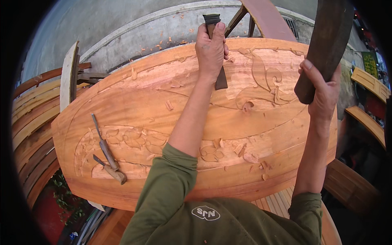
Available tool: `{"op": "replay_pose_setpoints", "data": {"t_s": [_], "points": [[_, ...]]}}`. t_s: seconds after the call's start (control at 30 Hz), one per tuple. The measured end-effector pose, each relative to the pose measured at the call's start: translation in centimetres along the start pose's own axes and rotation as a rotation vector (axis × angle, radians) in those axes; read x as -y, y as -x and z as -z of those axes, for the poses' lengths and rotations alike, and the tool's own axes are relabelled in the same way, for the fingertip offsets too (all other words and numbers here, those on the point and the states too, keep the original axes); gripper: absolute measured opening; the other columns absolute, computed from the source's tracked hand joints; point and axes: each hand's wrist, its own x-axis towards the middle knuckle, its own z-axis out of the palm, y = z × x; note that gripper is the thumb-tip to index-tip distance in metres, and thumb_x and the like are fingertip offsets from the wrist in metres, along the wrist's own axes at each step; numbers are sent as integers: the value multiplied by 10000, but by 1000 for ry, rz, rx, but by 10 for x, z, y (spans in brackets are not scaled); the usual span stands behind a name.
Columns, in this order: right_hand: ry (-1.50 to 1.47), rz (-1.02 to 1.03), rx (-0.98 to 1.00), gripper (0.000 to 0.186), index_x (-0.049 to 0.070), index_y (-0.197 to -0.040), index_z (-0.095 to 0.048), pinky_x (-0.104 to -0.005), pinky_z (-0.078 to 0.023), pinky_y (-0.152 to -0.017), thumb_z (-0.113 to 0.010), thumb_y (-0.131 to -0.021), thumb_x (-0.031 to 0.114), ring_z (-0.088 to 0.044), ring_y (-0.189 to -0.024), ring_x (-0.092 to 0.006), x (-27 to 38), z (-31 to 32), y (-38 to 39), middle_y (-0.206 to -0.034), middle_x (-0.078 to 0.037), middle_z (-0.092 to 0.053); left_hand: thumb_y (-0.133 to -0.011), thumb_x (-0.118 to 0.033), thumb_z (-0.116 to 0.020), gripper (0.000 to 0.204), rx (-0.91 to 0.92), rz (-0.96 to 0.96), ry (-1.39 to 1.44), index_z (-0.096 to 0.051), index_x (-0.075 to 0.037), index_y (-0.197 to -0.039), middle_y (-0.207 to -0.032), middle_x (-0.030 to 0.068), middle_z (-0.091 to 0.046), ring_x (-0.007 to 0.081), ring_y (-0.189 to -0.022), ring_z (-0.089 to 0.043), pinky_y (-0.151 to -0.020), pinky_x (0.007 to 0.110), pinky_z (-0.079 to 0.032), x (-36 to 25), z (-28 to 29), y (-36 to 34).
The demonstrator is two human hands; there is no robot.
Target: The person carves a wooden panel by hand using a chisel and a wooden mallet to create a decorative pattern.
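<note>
A large orange-brown wooden panel with carved scrolls and leaves lies in front of me. My left hand is closed round the handle of a chisel, whose wide dark blade points down at the panel's far part. Black wrapping covers the chisel's top end. Raised on the right, my right hand grips a thick dark wooden mallet, apart from the chisel. Two more carving tools lie on the panel's left part: a long narrow chisel and a shorter one with a wooden handle.
Curled wood shavings are scattered over the panel. Stacked boards stand at the left. A reddish-brown board rises beyond the far edge, and carved wooden pieces sit at the right. Slats show near my body.
</note>
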Motion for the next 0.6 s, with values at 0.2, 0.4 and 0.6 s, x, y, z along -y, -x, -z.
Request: {"op": "replay_pose_setpoints", "data": {"t_s": [0.2, 0.4, 0.6], "points": [[91, 90, 122, 573, 15, -1372, -605, -326, -636, -830, -873, -893, 179, -768, -892, -187, -15, -44, -140, -1036, -100, -775, -1086, -452, -727, 395, 30, 45, 31, -560, -94, -1071, -792, -6, -594, 77, -521, -561, -408, 240, -426, 0, -12, 0], [1016, 232, 871, 853, 226, -1629, -525, -392, -564, -978, -785, -826, 99, -724, -1054, -262, 28, -97, -138, -1217, -155, -755, -1084, -441, -734, 394, -17, 120, -24, -571, -83, -1067, -790, -2, -583, 78, -518, -548, -418, 241, -420, 4, 13, 5], [387, 60, 242, 879, 68, -1603, -509, -413, -587, -917, -817, -782, 123, -712, -1039, -283, 6, -118, -140, -1173, -178, -725, -1083, -436, -736, 393, -16, 136, 13, -583, -76, -1068, -796, -5, -577, 70, -522, -542, -421, 237, -418, 6, 0, -2]]}}
